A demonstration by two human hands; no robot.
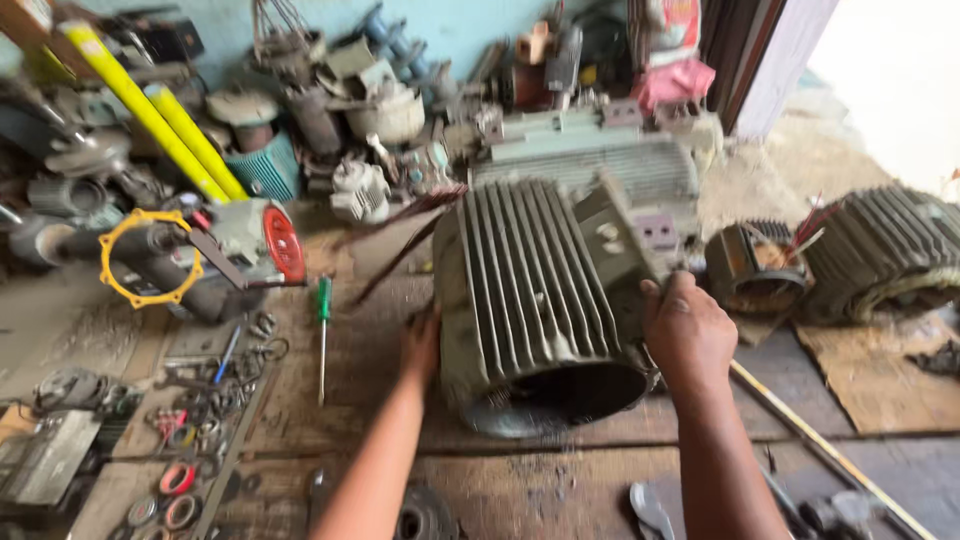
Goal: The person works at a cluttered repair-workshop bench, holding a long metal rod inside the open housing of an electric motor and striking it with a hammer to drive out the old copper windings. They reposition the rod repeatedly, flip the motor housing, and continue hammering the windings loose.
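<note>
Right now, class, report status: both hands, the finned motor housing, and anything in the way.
Left hand and right hand grip opposite sides of grey finned motor housing, open end toward camera. Green screwdriver lies left, apart. Metal rod lies right.

Both hands (pixel 421 345) (pixel 688 335) forward, arms outstretched, fingers curled, well apart.

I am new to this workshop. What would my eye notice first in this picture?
First, the big grey finned motor housing lying in the middle, gripped by the left hand and right hand. Then the yellow ring at left and the green screwdriver beside the housing.
</note>
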